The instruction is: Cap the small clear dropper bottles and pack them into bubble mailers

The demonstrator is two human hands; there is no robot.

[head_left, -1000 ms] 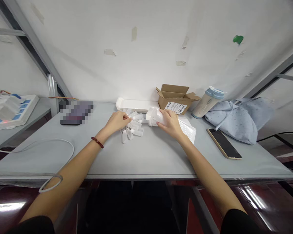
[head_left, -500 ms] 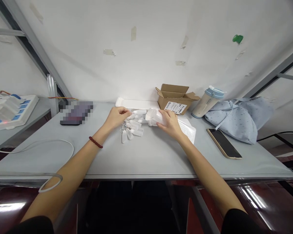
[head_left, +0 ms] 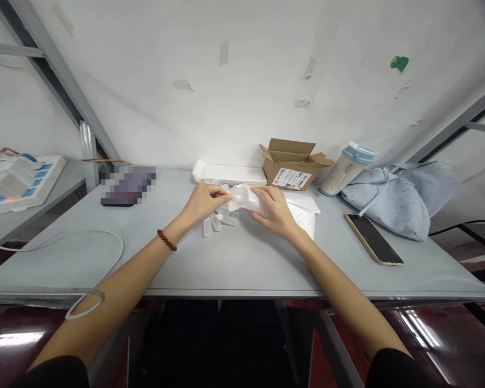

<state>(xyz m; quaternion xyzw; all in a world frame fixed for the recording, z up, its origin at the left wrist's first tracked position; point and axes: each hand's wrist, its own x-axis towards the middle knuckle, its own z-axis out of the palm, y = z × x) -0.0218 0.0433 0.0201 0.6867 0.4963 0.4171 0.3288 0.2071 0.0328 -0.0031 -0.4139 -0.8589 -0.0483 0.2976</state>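
Note:
My right hand [head_left: 274,209] is wrapped round a translucent white plastic bag [head_left: 244,197], whose crumpled mouth faces left. At that mouth, the thumb and fingers of my left hand [head_left: 208,202] are pinched together; what lies between them is hidden. Below the hands, several small translucent white tags [head_left: 228,218] lie in a loose pile on the grey table [head_left: 234,264]. Part of the pile is covered by my left hand and the bag.
Behind the hands stand a long white box [head_left: 234,173] and an open cardboard box [head_left: 289,164]. White sheets [head_left: 303,210] lie by my right wrist. Rightward are a tumbler [head_left: 346,170], a blue cloth bag [head_left: 392,199] and a phone [head_left: 373,238]. A white cable [head_left: 119,250] runs at left.
My left hand has moved right, from the pile of tags to the mouth of the plastic bag. My right hand has shifted slightly left and tilted the bag.

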